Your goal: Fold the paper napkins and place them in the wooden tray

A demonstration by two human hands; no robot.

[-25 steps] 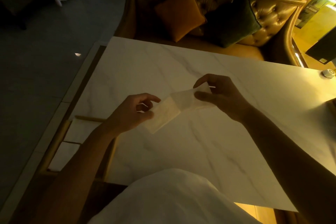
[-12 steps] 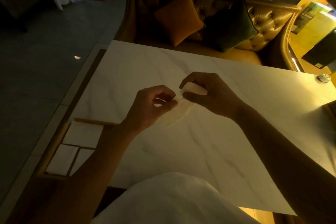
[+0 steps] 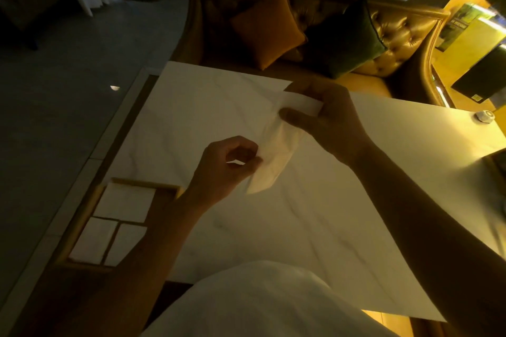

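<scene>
Napkin (image 3: 276,161): hanging in the air over the marble bench (image 3: 315,227), thin, limp, slightly crumpled.
Left hand (image 3: 227,169): grip pinching its near end.
Right hand (image 3: 325,120): grip pinching its far end.
Handling: likely tearing easily; holding corners is keeping it taut.
Wooden tray (image 3: 82,216): holding flat folded squares.

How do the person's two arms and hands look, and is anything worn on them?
Both forearms are bare up to the frame edge: no sleeves, watch, bracelet or gloves visible. The left hand and right hand show no rings, though dim light hides fine detail. A white garment covers the torso.
</scene>
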